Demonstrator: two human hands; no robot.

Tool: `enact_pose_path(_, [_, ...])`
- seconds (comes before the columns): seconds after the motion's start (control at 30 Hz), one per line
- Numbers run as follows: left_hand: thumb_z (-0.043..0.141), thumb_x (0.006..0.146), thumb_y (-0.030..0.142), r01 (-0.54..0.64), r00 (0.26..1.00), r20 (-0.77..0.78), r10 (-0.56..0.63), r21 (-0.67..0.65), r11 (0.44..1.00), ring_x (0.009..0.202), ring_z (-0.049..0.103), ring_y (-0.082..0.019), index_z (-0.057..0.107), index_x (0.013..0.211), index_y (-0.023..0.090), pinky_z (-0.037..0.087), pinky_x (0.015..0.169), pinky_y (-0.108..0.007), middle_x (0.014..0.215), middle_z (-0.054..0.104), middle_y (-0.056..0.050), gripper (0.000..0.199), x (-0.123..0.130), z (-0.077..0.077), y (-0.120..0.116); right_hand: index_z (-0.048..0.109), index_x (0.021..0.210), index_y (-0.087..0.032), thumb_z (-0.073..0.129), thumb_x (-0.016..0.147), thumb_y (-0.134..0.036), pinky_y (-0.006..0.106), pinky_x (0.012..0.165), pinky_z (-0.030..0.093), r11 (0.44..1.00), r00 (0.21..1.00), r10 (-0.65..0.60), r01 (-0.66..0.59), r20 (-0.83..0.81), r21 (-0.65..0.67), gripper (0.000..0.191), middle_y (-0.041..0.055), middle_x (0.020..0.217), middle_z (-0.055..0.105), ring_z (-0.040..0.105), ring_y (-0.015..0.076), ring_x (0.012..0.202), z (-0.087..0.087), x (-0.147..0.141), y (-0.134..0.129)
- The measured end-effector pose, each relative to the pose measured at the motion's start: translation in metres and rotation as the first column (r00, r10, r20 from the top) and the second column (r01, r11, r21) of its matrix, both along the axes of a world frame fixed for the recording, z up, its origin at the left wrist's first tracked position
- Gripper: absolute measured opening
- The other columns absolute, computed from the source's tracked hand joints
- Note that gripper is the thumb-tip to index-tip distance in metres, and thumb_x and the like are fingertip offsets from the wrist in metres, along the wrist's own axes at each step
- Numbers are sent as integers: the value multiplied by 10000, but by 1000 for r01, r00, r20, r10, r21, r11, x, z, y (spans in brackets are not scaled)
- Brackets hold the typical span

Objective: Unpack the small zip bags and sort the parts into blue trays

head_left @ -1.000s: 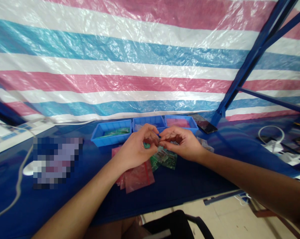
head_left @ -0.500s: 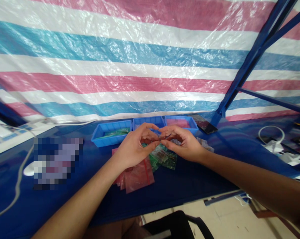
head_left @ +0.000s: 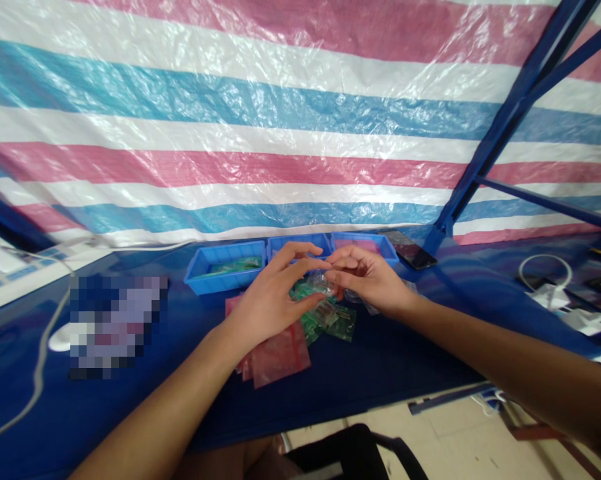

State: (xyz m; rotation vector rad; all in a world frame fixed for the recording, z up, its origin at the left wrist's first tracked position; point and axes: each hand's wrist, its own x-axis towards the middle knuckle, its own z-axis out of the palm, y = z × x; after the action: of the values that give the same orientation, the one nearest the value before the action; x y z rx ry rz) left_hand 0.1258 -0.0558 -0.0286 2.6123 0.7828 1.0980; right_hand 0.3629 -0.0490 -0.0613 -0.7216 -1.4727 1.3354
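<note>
My left hand (head_left: 283, 290) hovers over the bags with thumb and fingers spread apart, holding nothing that I can see. Beside it, my right hand (head_left: 373, 280) has thumb and forefinger pinched at a small clear plastic bag (head_left: 321, 280); the bag's contents are too blurred to name. Below both hands lie green zip bags (head_left: 338, 325) in a loose pile. Pink zip bags (head_left: 280, 357) are stacked under and in front of my left hand. Some clear bags (head_left: 369, 303) lie partly hidden beneath my right hand.
Three blue bins stand behind the hands: the left bin (head_left: 196, 280) holds green bags, the right bin (head_left: 391, 253) pink ones, and the middle bin (head_left: 300, 239) is partly covered. A dark flat device (head_left: 416, 252) lies at right. A white cable (head_left: 39, 373) runs along the left.
My left hand's thumb and fingers have spread apart, and its thumb has dropped away from the right hand. My right hand stays pinched, and the clear bag shows more plainly.
</note>
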Motion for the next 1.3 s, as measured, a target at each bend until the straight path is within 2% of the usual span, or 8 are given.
enact_pose_path(0.23, [712,1049,293,12,999,50,-14,37,999,1223,724,-263,803,1190,255,554,1095,-417,1278,763,-104,172,-2,6,-1,717,1049,-233,901,852,-558,276,580,600,999,998,45,-45,31,-14,422,-23,772,751,723,162,657,5,0,-3])
enact_pose_path(0.43, [685,1072,374,-87,994,51,92,-90,992,968,783,-216,804,1084,234,576,912,-319,1061,832,-45,184,0,8,-4,780,910,-234,748,951,-672,294,545,570,999,987,-24,18,161,39,441,8,829,761,663,149,583,4,3,-4])
enact_pose_path(0.57, [720,1043,415,-162,980,88,180,-180,970,909,796,-205,773,1183,237,570,783,-277,1023,841,-16,232,2,7,-7,787,1025,-244,865,894,-549,267,586,568,994,990,-54,40,134,104,341,13,957,795,678,137,658,3,3,-7])
enact_pose_path(0.7, [700,1049,444,-141,985,60,161,-254,957,863,789,-194,724,1301,253,516,613,-238,992,832,-2,316,3,10,-9,759,1020,-220,929,847,-431,237,596,558,996,999,-4,-1,53,86,321,19,942,800,691,131,711,2,0,-5])
enact_pose_path(0.83, [754,1017,440,-83,996,22,86,-111,990,1079,765,-236,714,1328,240,616,901,-338,1224,780,-73,371,-2,11,-5,718,1099,-236,954,814,-412,266,597,573,1000,1000,-2,3,-15,6,410,-13,817,770,691,155,692,3,1,0])
enact_pose_path(0.97, [868,927,378,2,998,-58,2,63,998,1427,611,-320,687,1408,255,505,1214,-481,1502,632,-142,529,-6,5,1,706,1200,-251,940,833,-390,269,611,566,998,999,7,-10,-49,-54,457,-21,806,767,709,165,707,4,4,1])
enact_pose_path(1.1, [685,1060,267,9,1000,-28,-5,113,994,1291,692,-271,768,1214,233,548,1134,-443,1350,728,-125,179,-7,4,3,767,1129,-216,872,903,-423,279,627,571,992,997,76,-78,-25,-102,324,12,824,773,709,164,701,3,6,-1])
enact_pose_path(1.3, [684,1071,377,-141,988,64,144,-44,989,949,781,-215,774,1187,231,602,860,-319,1074,823,-48,207,-4,10,-2,778,1087,-209,817,939,-504,271,601,561,986,993,115,-118,-27,-120,333,38,923,783,718,174,748,8,5,-5])
